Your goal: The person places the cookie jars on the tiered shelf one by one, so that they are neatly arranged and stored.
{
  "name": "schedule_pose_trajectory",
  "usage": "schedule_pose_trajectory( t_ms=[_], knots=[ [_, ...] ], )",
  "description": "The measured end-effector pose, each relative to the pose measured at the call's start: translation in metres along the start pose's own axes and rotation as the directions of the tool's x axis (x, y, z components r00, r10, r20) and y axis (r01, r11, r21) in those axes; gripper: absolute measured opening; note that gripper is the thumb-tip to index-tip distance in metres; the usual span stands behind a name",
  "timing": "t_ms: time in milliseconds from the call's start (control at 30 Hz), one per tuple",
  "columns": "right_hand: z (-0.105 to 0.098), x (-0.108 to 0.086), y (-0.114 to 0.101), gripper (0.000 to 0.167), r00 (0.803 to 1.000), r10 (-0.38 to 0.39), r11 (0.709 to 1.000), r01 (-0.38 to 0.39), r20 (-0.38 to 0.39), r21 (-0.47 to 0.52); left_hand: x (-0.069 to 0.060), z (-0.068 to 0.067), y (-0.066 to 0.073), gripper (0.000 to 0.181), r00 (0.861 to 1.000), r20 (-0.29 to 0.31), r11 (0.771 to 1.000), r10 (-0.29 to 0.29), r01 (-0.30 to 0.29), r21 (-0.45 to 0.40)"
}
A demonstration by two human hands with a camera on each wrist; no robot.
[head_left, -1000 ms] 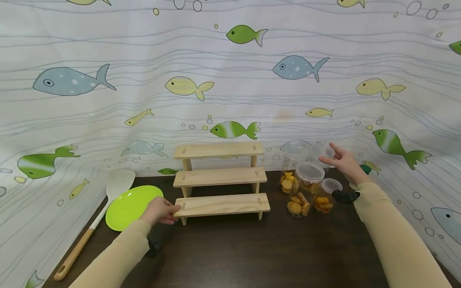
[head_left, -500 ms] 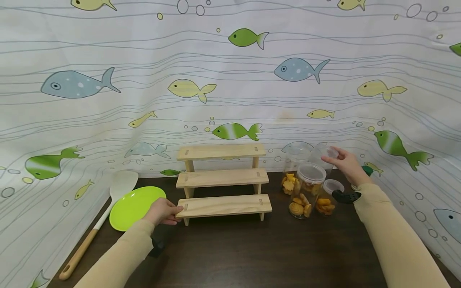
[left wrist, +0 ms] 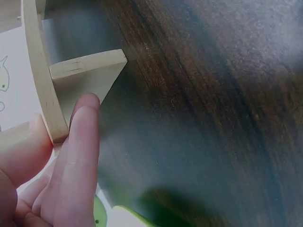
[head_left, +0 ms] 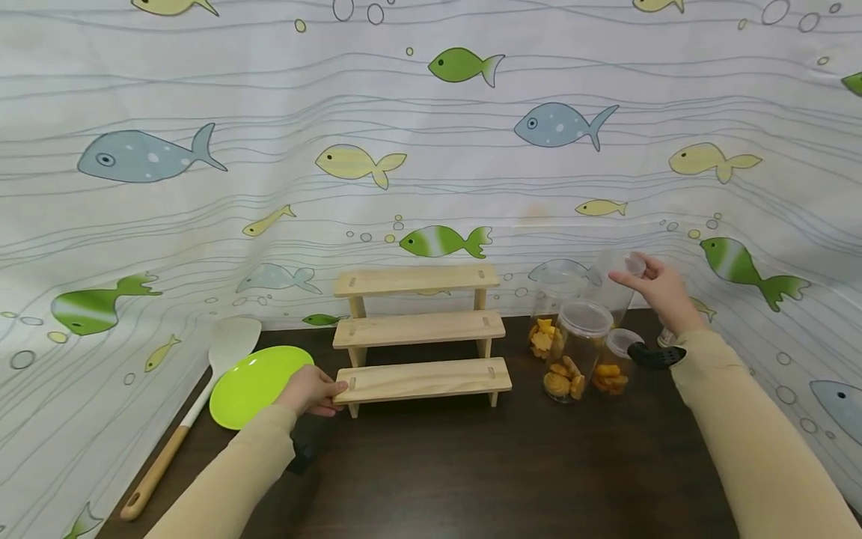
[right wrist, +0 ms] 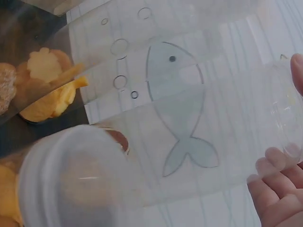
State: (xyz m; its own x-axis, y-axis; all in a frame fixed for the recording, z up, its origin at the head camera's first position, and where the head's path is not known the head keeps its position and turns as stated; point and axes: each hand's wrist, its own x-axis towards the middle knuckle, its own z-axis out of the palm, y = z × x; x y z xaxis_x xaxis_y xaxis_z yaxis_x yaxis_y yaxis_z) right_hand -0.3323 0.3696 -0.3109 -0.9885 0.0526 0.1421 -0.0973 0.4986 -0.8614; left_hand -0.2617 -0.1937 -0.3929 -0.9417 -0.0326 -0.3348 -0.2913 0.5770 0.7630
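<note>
My left hand (head_left: 310, 391) pinches the left end of the lowest board of a three-step wooden stand (head_left: 423, 380). In the left wrist view the thumb is at the outer face of the board (left wrist: 41, 80) and a finger (left wrist: 84, 151) lies along its underside by the leg. At the right, my right hand (head_left: 661, 293) grips the top end of a tall clear jar (head_left: 611, 281), thumb on one side and fingers on the other. The right wrist view shows the see-through wall of this jar (right wrist: 227, 123); its lower end is hidden behind a lidded jar (right wrist: 71, 175).
Beside the gripped jar stand a tall jar of star-shaped snacks (head_left: 542, 337), a lidded jar of round biscuits (head_left: 566, 378) and a short jar (head_left: 611, 374). A green plate (head_left: 252, 385) and a long-handled white spatula (head_left: 232, 344) lie left. Fish-patterned cloth (head_left: 431, 172) encloses the dark table (head_left: 471, 471).
My right hand has closed on the rim of the tall clear jar and shifted it slightly up and right. My left hand still holds the stand's lowest board.
</note>
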Motion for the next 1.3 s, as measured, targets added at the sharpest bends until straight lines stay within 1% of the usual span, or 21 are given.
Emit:
schedule_pose_trajectory(
  t_ms=[133,233,333,400,533,567,667,900,1000,1067,1133,1233,1300],
  knots=[
    [-0.004,0.001,-0.011,0.089,0.998,-0.009,1.0,0.01,-0.06,0.014,0.0,-0.001,-0.002,0.032,1.0,0.005,0.999,-0.009,0.009,-0.039],
    [-0.008,-0.001,-0.019,0.088,0.991,-0.02,0.999,0.014,-0.129,-0.046,-0.001,-0.002,-0.003,0.032,1.0,0.01,0.999,-0.012,0.013,-0.05],
    [-0.012,-0.005,-0.028,0.085,0.979,-0.048,0.996,0.032,-0.197,-0.084,-0.002,-0.001,-0.004,0.032,1.0,0.019,0.999,-0.011,0.012,-0.052],
    [-0.015,-0.008,-0.034,0.081,0.967,-0.07,0.997,0.058,-0.243,-0.055,-0.002,-0.001,-0.003,0.031,1.0,0.021,0.999,-0.012,0.013,-0.052],
    [-0.02,-0.012,-0.047,0.075,0.944,-0.116,0.992,0.128,-0.309,0.02,-0.003,-0.003,0.0,0.031,1.0,0.018,0.999,-0.011,0.012,-0.047],
    [-0.021,-0.013,-0.05,0.074,0.939,-0.127,0.989,0.146,-0.319,0.038,-0.003,-0.004,0.001,0.031,1.0,0.018,0.999,-0.012,0.013,-0.043],
    [-0.024,-0.016,-0.061,0.071,0.934,-0.142,0.983,0.171,-0.327,0.06,-0.002,-0.006,0.003,0.032,1.0,0.022,0.999,-0.014,0.014,-0.028],
    [-0.028,-0.02,-0.091,0.067,0.93,-0.135,0.978,0.18,-0.342,0.103,0.004,-0.008,0.005,0.032,1.0,0.018,1.0,-0.008,0.008,0.014],
    [-0.029,-0.02,-0.101,0.068,0.921,-0.149,0.973,0.201,-0.359,0.11,0.005,-0.008,0.004,0.031,1.0,0.02,1.0,-0.011,0.01,0.025],
    [-0.028,-0.02,-0.107,0.068,0.918,-0.15,0.965,0.217,-0.367,0.148,0.006,-0.007,0.003,0.031,1.0,0.022,1.0,-0.014,0.013,0.026],
    [-0.027,-0.02,-0.112,0.069,0.916,-0.15,0.948,0.24,-0.373,0.209,0.006,-0.007,0.002,0.031,1.0,0.027,1.0,-0.016,0.016,0.024],
    [-0.022,-0.02,-0.119,0.069,0.916,-0.141,0.909,0.271,-0.377,0.317,0.007,-0.005,0.0,0.03,0.999,0.035,1.0,-0.016,0.016,0.019],
    [-0.018,-0.021,-0.124,0.068,0.913,-0.146,0.885,0.292,-0.38,0.362,0.006,-0.004,-0.001,0.03,0.999,0.042,1.0,-0.015,0.014,0.017]
  ],
)
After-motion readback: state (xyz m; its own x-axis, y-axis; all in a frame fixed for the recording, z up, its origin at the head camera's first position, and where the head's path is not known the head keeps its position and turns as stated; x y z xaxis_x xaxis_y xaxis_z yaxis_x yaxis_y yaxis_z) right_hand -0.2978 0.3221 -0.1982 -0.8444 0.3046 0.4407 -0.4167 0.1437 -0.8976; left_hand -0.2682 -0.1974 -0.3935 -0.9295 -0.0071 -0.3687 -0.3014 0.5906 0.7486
